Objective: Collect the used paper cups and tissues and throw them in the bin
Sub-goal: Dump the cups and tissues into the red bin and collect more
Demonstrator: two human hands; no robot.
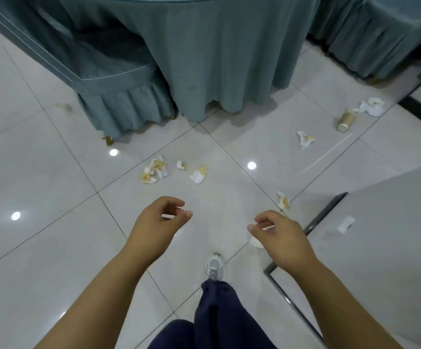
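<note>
Several stained, crumpled tissues lie on the white tiled floor: a cluster (154,170) ahead of me, one (198,174) to its right, one (283,200) near my right hand, and more (305,139) (371,106) farther right. A brown paper cup (345,121) lies on its side by the far tissues. A white object (256,241) shows partly under my right hand. My left hand (157,226) and my right hand (278,235) hover above the floor, fingers loosely curled, holding nothing.
A round table with a teal floor-length cloth (217,59) and a covered chair (118,96) stand ahead. Another covered table (380,39) is at the back right. A dark-framed panel (385,235) sits at my right. My shoe (215,265) steps forward.
</note>
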